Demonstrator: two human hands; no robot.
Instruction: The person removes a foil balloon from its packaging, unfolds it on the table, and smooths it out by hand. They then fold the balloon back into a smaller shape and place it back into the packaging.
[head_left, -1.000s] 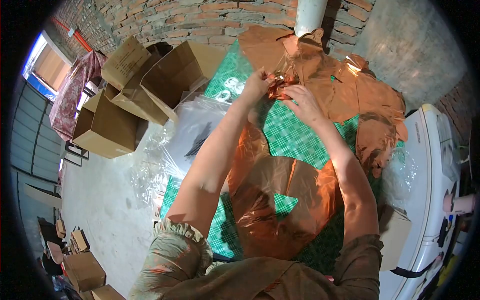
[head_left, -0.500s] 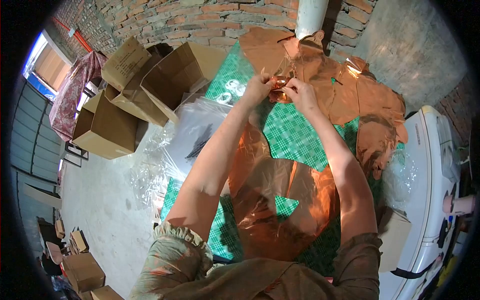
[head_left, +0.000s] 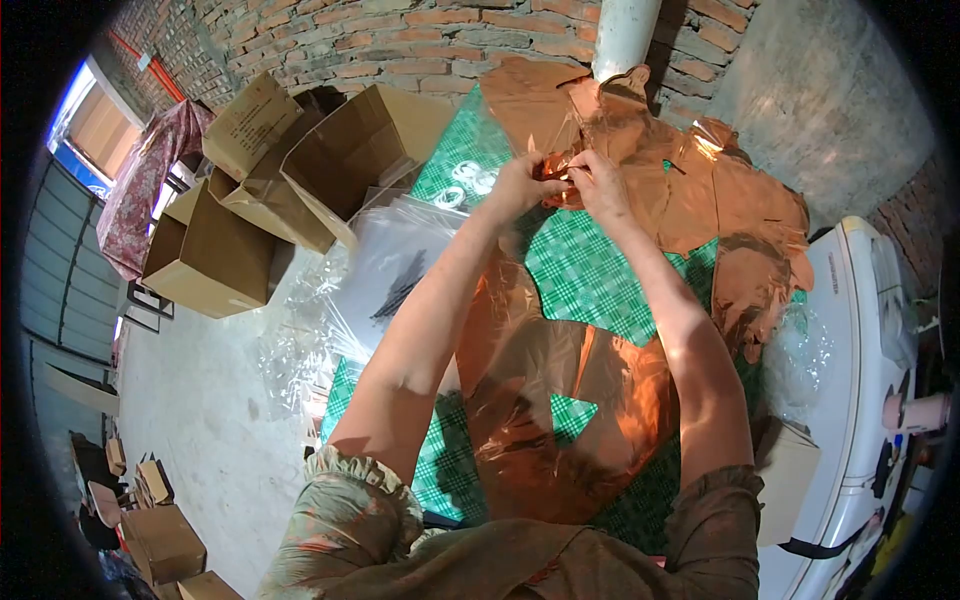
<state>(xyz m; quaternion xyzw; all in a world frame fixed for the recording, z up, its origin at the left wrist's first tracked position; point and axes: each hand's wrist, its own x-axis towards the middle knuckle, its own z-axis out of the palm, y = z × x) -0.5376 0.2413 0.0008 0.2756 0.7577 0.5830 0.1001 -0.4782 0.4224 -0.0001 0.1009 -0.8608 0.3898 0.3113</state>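
Note:
Both of my hands are at the far part of a green checked tablecloth [head_left: 585, 265], pinching a small crumpled copper-coloured foil piece [head_left: 562, 200]. My left hand [head_left: 518, 188] grips its left side with thumb and fingers. From the right, my right hand [head_left: 601, 187] pinches it with fingertips close to the left thumb. Between me and the hands lies a large flat copper foil balloon [head_left: 515, 400] with a triangular opening showing the cloth. More flat foil balloons [head_left: 745, 190] lie spread and overlapping beyond and right of my hands.
White rings [head_left: 467, 177] lie left of my left hand. Beside my left forearm is a stack of clear plastic bags [head_left: 385, 265]. Open cardboard boxes [head_left: 215, 255] stand farther left. A white appliance [head_left: 835, 400] borders the right side, and a white pipe [head_left: 625, 40] rises at the brick wall.
My right hand has shifted slightly left and the fingertips of both hands have come closer together. The foil between them has turned and bunched a little. The spread balloons have stayed put.

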